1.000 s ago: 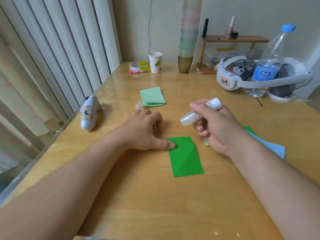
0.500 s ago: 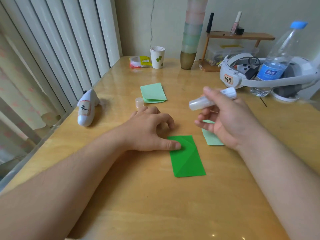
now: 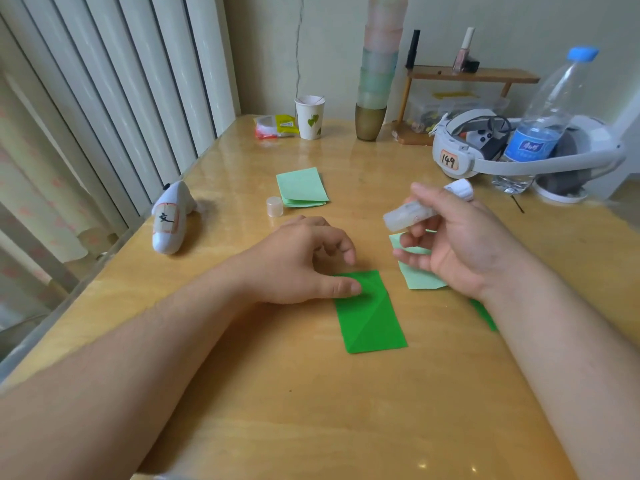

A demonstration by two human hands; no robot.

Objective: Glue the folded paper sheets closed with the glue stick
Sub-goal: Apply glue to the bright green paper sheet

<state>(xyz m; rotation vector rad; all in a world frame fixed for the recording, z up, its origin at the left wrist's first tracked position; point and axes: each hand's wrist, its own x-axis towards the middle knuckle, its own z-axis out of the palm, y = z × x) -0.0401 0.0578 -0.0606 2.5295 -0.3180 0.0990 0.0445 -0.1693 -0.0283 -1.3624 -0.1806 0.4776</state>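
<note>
A folded dark green paper (image 3: 370,317) lies flat on the wooden table (image 3: 311,410) in the middle. My left hand (image 3: 301,261) rests at its top left corner, thumb pressing the paper, fingers curled above it. My right hand (image 3: 457,244) hovers to the right and holds an uncapped white glue stick (image 3: 412,213), its open end pointing left. A pale green folded sheet (image 3: 422,277) lies under my right hand. The glue cap (image 3: 274,206) stands beyond my left hand, beside a stack of pale green folded sheets (image 3: 301,187).
A white toy (image 3: 169,218) lies at the left table edge. At the back stand a paper cup (image 3: 310,116), stacked cups (image 3: 372,98), a small wooden shelf (image 3: 471,76), a headset (image 3: 519,154) and a water bottle (image 3: 547,116). More green paper (image 3: 485,315) peeks from under my right forearm.
My right hand has lifted the glue stick up and to the right, away from the dark green paper. My left hand stays pressing the paper's corner.
</note>
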